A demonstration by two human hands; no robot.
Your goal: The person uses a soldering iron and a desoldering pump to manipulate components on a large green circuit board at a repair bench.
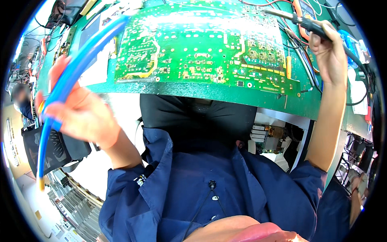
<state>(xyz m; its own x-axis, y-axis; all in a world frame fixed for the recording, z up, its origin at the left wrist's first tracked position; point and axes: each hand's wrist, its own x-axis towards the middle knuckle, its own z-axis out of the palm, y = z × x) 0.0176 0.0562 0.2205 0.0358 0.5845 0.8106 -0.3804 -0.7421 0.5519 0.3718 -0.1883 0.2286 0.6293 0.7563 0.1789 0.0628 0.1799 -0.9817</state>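
Observation:
A large green circuit board point(189, 44) lies on the green-topped bench in front of me, its upper part washed out by glare. My left hand point(82, 111) is closed around a long blue solder sucker point(74, 74), smeared by motion. The sucker slants from the yellowish end at lower left up to the board's upper left corner; whether it touches there I cannot tell. On the other side, my right hand point(331, 52) grips the black handle of a soldering iron point(312, 27). The iron's metal shaft points left over the board's upper right part.
Cables and pen-like tools point(302, 60) lie right of the board, near an orange-edged meter point(304, 12). White sheets point(94, 68) are at its left. A black mesh chair point(44, 147) stands at the left, and another person point(22, 99) is farther back.

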